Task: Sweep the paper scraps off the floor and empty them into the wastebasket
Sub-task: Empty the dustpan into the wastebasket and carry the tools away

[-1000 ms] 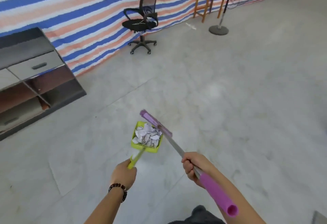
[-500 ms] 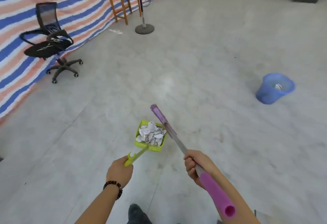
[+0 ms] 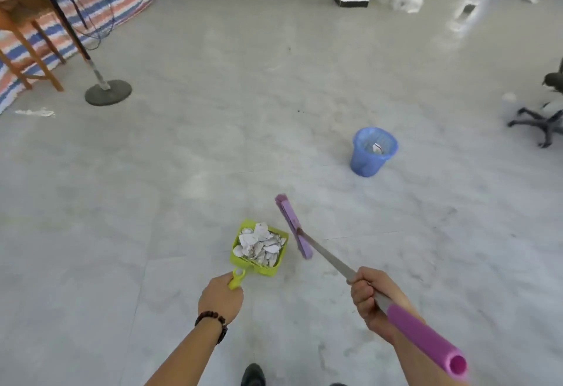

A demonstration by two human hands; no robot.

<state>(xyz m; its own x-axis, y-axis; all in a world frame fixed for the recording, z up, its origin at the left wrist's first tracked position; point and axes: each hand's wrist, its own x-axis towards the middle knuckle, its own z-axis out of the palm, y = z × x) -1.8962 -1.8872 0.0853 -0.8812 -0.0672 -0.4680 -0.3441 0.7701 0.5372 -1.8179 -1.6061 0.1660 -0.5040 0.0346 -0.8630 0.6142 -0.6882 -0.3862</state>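
Paper scraps [image 3: 260, 245] lay heaped in green dustpan [image 3: 259, 267], low centre of view. Left hand [image 3: 221, 297] gripped dustpan handle, fingers curled round it. Broom [image 3: 294, 227] head just beside dustpan at 3 o'clock; right hand [image 3: 367, 294] wrapped round broom shaft. Blue wastebasket [image 3: 364, 164] stood upright at 1 o'clock from dustpan, well apart. Round stand base [image 3: 108, 94] far off at 10 o'clock.

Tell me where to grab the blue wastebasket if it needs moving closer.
Take the wastebasket by its top rim, fingers coming from above and pinching the near wall. It stands upright, mouth open, no handle visible; the walls taper downward, so a side grip would probably slip.
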